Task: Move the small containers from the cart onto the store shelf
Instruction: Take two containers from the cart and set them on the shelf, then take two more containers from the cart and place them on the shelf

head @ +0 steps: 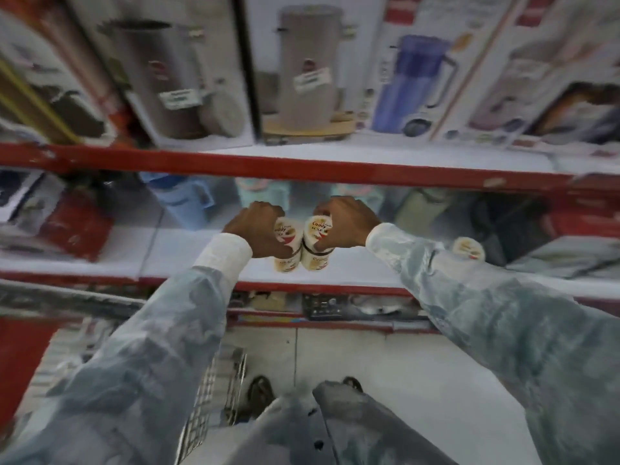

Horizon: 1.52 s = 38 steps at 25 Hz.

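- Left hand (258, 229) is clenched round the upper of two stacked small containers (288, 234), and right hand (342, 226) is wrapped the same way round its own upper container (315, 229); the two stacks stand touching, side by side, over the white shelf (201, 253).
- Each hand holds from the outer side, fingers curled over the top, so the containers sit between the two hands, at the palms.
- The lower containers (285, 263) hang beneath the grip near the shelf's front; whether they rest on the board or are just above it, I cannot tell.
- Risk, as I read it: only the top of each stack is held, so a tilt on letting go could slide a lower one off, over the red front edge (318, 290) and down towards the cart (214, 380).
- Another risk: the stacks press together, so pulling one hand away sideways might topple its neighbour.
- One more container (468, 250) already sits further right on the shelf, well apart.
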Available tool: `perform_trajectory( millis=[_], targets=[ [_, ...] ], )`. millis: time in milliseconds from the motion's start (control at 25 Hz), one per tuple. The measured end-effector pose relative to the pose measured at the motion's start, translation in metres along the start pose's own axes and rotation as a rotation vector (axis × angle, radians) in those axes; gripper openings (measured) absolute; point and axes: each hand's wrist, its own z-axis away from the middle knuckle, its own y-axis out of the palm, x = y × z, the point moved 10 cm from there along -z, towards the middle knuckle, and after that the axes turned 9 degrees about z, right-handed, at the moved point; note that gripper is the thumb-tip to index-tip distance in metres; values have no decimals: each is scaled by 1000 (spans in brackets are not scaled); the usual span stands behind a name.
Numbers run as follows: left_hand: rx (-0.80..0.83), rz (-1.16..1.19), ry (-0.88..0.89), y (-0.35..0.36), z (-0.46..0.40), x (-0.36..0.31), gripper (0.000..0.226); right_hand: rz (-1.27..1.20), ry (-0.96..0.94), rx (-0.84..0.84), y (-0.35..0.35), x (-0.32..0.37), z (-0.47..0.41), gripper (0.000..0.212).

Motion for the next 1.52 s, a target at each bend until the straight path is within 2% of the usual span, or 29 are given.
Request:
perform_trajectory(
  millis=[200, 360, 520, 840, 1040, 1080, 1160, 1240, 1360, 1520],
  targets=[
    [42, 11, 154, 56, -48, -125, 76, 29, 192, 11, 3, -134, 45, 74],
    [79, 1, 162, 96, -68, -174, 80, 29, 213, 19, 13, -189, 68, 72],
    [66, -19, 134, 114, -75, -184, 89, 31, 197, 1, 23, -207, 72, 75],
    [66, -32, 63, 124, -76, -172, 86, 31, 169, 1, 36, -200, 57, 73],
    [81, -60, 47, 128, -70, -163, 92, 122, 153, 22, 36, -195, 59, 89],
    [84, -63, 39, 127, -68, -157, 95, 159, 142, 4, 30, -190, 60, 90],
    [72, -31, -1, 118, -59, -137, 96, 189, 88, -71, 17, -167, 56, 80],
    [35, 4, -55, 107, -44, -103, 81, 145, -14, -102, 12, -123, 46, 62],
    [-56, 118, -212, 83, -2, -19, 58, 65, -218, -67, 29, -19, 24, 42],
    [-137, 275, -465, 68, 96, 123, 48, 25, -475, 42, 70, 155, 5, 30]
  ],
)
